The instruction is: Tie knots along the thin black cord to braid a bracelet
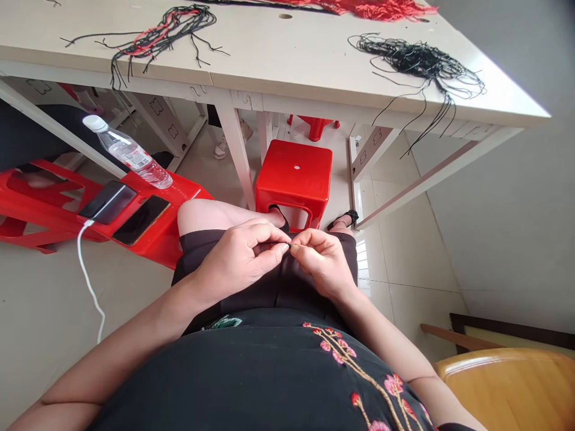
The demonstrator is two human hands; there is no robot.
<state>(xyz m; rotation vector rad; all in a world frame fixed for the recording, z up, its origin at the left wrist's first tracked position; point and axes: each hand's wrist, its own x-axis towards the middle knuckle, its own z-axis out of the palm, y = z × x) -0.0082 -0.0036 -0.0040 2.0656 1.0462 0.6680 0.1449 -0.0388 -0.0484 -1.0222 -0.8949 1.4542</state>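
Note:
Over my lap, my left hand (251, 251) and my right hand (321, 257) meet fingertip to fingertip. Each is closed in a pinch on a short dark bit of black cord (288, 245); most of it is hidden by the fingers. On the white table ahead lies a bundle of black and red cords (166, 35), some ends hanging over the front edge. To its right is a tangled heap of black cord (415, 60), with loose strands drooping off the edge.
Red threads (381, 9) lie at the back of the table (287, 54). Below stands a red stool (294, 170). On my left, another red stool (179, 191) carries a water bottle (135, 157), a phone (141, 220) and a dark device (108, 202) with a white cable (85, 269). A wooden chair (512, 389) stands right.

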